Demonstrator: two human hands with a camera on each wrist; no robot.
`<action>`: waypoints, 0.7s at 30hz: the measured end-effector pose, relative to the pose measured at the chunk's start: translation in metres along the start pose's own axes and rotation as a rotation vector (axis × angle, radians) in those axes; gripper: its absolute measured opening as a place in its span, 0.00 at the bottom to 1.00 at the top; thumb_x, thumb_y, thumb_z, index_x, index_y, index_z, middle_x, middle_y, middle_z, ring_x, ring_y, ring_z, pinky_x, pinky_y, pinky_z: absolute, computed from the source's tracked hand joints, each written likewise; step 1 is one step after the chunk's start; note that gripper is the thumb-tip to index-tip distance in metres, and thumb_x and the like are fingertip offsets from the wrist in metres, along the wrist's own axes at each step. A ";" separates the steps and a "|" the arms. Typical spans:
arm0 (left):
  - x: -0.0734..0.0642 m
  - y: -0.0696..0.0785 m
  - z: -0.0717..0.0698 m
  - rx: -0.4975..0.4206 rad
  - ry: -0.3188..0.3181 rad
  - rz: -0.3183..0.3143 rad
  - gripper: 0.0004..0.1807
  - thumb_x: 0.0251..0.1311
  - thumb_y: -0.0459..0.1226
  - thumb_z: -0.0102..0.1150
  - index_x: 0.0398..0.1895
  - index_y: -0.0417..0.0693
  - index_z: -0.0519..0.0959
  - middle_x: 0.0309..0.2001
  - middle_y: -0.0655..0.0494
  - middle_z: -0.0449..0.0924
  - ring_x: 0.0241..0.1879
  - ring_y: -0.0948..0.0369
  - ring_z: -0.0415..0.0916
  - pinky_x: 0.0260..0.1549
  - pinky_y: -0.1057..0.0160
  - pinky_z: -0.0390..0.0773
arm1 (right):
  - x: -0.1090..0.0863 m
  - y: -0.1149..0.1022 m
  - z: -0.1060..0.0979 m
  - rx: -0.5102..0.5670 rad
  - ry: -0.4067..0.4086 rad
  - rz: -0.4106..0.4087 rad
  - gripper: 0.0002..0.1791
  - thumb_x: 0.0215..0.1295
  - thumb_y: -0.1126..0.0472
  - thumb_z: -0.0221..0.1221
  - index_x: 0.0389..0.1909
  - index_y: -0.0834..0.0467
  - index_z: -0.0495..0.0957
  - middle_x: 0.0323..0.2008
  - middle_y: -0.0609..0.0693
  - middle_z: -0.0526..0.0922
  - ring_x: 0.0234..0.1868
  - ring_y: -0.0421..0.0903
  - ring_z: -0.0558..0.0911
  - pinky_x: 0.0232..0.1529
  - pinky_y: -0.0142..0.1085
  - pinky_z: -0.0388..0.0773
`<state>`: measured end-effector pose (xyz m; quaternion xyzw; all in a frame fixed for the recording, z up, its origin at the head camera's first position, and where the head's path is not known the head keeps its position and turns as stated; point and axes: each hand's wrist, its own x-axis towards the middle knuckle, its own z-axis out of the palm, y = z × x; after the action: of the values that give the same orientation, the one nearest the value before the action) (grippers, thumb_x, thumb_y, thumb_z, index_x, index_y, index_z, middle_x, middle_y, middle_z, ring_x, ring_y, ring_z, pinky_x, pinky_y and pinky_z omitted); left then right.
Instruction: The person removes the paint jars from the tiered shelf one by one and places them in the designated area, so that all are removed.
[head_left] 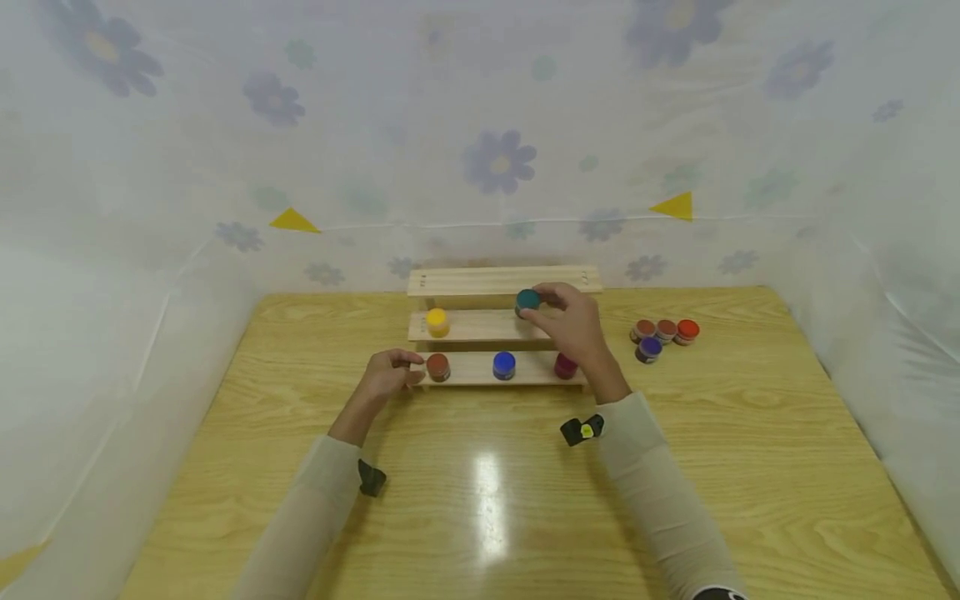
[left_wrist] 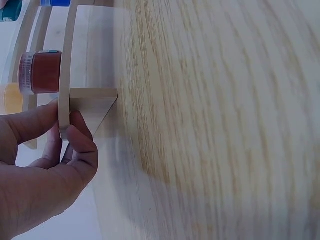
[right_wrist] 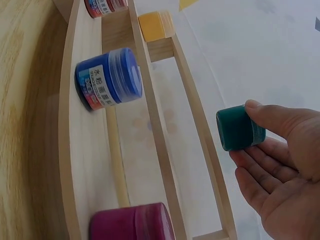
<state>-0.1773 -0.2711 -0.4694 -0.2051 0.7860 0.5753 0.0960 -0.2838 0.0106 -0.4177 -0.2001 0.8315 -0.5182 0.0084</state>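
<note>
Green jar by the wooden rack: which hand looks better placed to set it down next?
Likely the right hand: it pinches the green jar near the middle shelf. The left hand grips the left end of the front shelf, by the brown jar, away from the green one.

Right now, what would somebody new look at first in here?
Probably the green jar, pinched in the right hand and held off the wooden rack. Then the yellow jar on the middle shelf and the blue jar between a brown jar and a magenta jar on the front shelf, whose left end the left hand grips.
</note>
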 end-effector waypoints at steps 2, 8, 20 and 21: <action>0.000 0.000 0.000 -0.003 -0.001 0.002 0.15 0.58 0.30 0.59 0.49 0.37 0.76 0.40 0.51 0.74 0.31 0.61 0.70 0.36 0.61 0.76 | -0.001 0.000 -0.003 -0.006 0.005 -0.003 0.24 0.57 0.54 0.67 0.53 0.58 0.77 0.49 0.55 0.81 0.54 0.53 0.79 0.59 0.46 0.73; -0.001 0.000 0.000 -0.007 -0.003 0.008 0.15 0.59 0.30 0.59 0.49 0.37 0.76 0.38 0.52 0.74 0.31 0.60 0.70 0.36 0.60 0.76 | -0.004 0.003 -0.014 -0.022 0.033 -0.037 0.24 0.57 0.55 0.67 0.53 0.59 0.77 0.49 0.56 0.81 0.53 0.54 0.79 0.60 0.47 0.72; -0.001 -0.002 -0.001 -0.009 -0.008 0.015 0.15 0.59 0.31 0.59 0.50 0.37 0.75 0.43 0.49 0.74 0.32 0.61 0.70 0.36 0.61 0.76 | -0.009 0.012 -0.032 -0.023 0.079 -0.082 0.24 0.56 0.57 0.67 0.53 0.61 0.77 0.49 0.59 0.81 0.52 0.56 0.80 0.56 0.50 0.74; -0.001 -0.002 -0.001 -0.010 -0.007 0.014 0.15 0.59 0.31 0.59 0.50 0.37 0.75 0.43 0.49 0.74 0.33 0.61 0.70 0.36 0.61 0.76 | -0.009 0.013 -0.034 -0.021 0.083 -0.082 0.24 0.56 0.57 0.67 0.54 0.61 0.77 0.49 0.59 0.81 0.52 0.56 0.80 0.56 0.50 0.74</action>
<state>-0.1753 -0.2718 -0.4700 -0.1982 0.7842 0.5804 0.0938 -0.2867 0.0477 -0.4151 -0.2125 0.8275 -0.5173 -0.0493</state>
